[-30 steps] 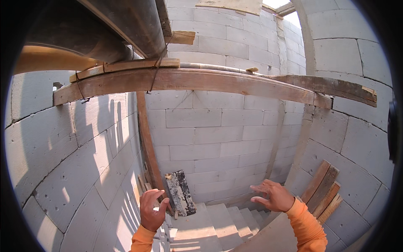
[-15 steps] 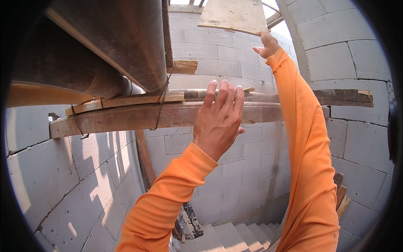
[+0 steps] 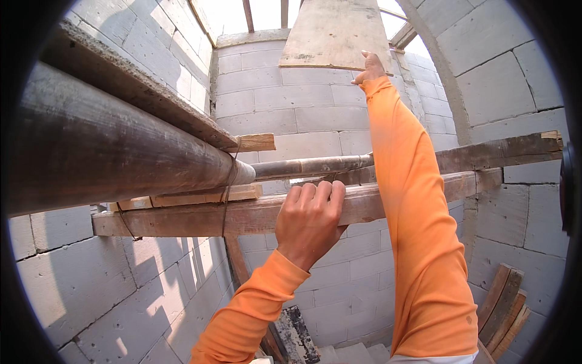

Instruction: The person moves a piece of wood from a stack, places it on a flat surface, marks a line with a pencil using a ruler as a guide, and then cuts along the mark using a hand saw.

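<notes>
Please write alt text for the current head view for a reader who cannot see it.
A person's left hand curls over a brown wooden beam while the right hand reaches to the lower edge of a pale plywood sheet. A thick, dark cylindrical pipe lies at left, with grey block walls around.

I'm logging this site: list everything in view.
Large pipe: one, dark, left
Thin pipe: one, brown, centre
Wooden beam: one, brown, middle
Dark timber: one, brown, right
Plywood: one, tan, top
Short planks: several, tan, left
Wire ties: two, dark, left
Leaning planks: several, brown, right
Stained board: one, blackened, bottom
Block walls: several, grey, around
Stairs: several, grey, bottom
Sleeves: two, orange, centre
Left hand: one, bare, on beam
Right hand: one, bare, at plywood
</notes>
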`<state>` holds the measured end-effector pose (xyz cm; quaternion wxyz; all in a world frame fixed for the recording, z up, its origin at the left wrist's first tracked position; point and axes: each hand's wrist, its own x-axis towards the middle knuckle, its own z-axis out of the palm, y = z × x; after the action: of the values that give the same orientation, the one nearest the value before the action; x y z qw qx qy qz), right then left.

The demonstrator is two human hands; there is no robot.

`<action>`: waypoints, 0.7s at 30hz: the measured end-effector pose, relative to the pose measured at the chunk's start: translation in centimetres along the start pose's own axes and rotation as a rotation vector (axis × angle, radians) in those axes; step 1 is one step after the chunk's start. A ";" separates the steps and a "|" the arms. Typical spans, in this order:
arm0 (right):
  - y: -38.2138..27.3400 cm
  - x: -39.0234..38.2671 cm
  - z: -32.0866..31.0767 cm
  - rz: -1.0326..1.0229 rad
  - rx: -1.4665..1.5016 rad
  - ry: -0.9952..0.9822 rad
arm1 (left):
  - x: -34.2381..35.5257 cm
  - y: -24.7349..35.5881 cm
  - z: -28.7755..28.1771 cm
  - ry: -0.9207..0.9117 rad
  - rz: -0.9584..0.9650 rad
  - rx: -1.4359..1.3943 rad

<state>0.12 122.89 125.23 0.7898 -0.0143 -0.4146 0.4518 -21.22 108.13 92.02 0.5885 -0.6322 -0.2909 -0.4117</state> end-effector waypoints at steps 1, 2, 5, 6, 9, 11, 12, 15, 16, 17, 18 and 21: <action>0.4 0.4 -0.1 0.000 0.028 0.026 | -0.1 0.1 0.1 0.001 -0.002 -0.008; 0.2 1.2 0.1 -0.054 0.049 0.065 | 0.0 0.3 -0.1 0.000 0.002 0.005; -0.3 1.8 1.0 -0.097 0.234 0.110 | 0.8 0.5 -0.9 0.000 0.018 0.054; 0.1 0.8 1.7 -0.105 0.329 0.132 | 0.8 0.2 -1.0 0.003 0.023 0.058; 0.6 -2.3 2.4 -0.168 0.519 0.206 | 0.2 -0.1 -0.1 0.011 0.012 0.020; 0.1 -3.3 3.2 -0.227 0.589 0.237 | 0.2 -0.1 -0.2 -0.001 0.006 0.021; -0.9 -2.2 3.6 -0.325 0.612 0.299 | 0.3 0.3 0.0 0.011 0.008 0.009; -2.4 -2.5 4.1 -0.261 0.581 0.233 | 0.5 0.4 -0.3 0.014 0.011 0.018; -2.5 -3.1 4.6 -0.242 0.593 0.289 | 0.3 0.2 -0.5 0.008 0.010 0.026; -2.9 -2.7 4.5 -0.255 0.626 0.228 | 0.3 0.1 -0.7 0.009 0.010 0.030; -3.4 -1.8 3.8 -0.279 0.645 0.172 | 0.4 0.3 -0.6 0.017 0.009 0.016; -5.3 -0.7 2.5 -0.311 0.629 0.095 | 0.4 0.5 -0.4 0.034 0.002 -0.008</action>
<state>2.01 118.39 128.52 0.8334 0.2719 -0.2154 0.4303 -20.62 107.62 92.10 0.5914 -0.6275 -0.2786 -0.4230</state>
